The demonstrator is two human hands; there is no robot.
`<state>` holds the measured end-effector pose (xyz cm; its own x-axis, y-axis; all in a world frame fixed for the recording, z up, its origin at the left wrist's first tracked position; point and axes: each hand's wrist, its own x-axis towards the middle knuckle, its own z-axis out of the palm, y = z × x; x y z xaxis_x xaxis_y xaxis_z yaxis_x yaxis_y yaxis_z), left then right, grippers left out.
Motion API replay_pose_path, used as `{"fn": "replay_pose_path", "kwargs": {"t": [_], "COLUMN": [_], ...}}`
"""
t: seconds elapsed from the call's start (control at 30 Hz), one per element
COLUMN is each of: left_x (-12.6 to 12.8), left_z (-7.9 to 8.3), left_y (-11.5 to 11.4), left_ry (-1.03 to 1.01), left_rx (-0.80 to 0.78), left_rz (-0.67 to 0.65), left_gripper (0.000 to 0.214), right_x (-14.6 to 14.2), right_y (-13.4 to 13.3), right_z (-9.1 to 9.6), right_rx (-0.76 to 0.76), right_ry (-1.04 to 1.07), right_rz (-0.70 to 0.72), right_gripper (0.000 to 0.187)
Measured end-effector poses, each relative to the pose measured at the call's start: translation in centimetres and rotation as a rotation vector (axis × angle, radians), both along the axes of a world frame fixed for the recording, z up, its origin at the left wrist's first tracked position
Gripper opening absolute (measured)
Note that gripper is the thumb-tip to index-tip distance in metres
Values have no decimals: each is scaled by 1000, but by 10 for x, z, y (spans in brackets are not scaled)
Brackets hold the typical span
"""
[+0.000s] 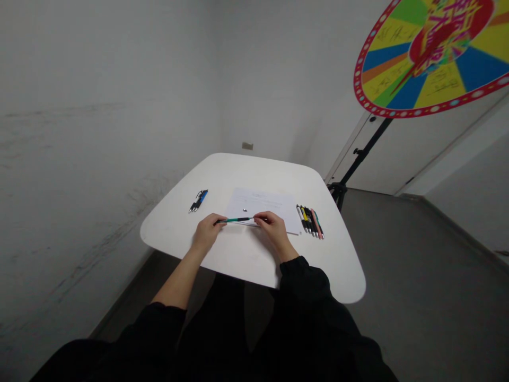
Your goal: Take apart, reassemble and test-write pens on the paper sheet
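A teal pen with a black grip [237,219] lies level across the space between my hands, above the near edge of the white paper [274,204]. My left hand [209,229] is closed on its left end. At the right end, my right hand [272,227] pinches a thin piece that sticks out of the grip and looks like the pen's refill; the fingers partly hide it. On the paper just behind the pen lies a small silver piece [244,210], apparently a pen's tip cone.
Left of the paper, a few black and blue pens [198,201] lie together. Several pens in white, yellow, black, pink and teal [310,221] form a row at the right. The white table [238,254] has rounded corners. A colourful prize wheel [433,58] stands beyond on a black stand [366,151].
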<state>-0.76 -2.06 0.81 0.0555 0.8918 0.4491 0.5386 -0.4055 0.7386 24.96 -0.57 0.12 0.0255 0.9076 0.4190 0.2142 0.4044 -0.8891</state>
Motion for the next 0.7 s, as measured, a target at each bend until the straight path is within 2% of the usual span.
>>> {"fn": "replay_pose_path", "kwargs": {"t": [0.7], "left_x": [-2], "left_z": [-2], "left_y": [2], "left_ry": [-44], "left_rx": [2], "left_rz": [25], "left_gripper": [14], "right_x": [2], "right_y": [-2], "right_z": [2], "right_rx": [-76], "right_ry": [60], "right_rz": [33], "right_gripper": [26]}}
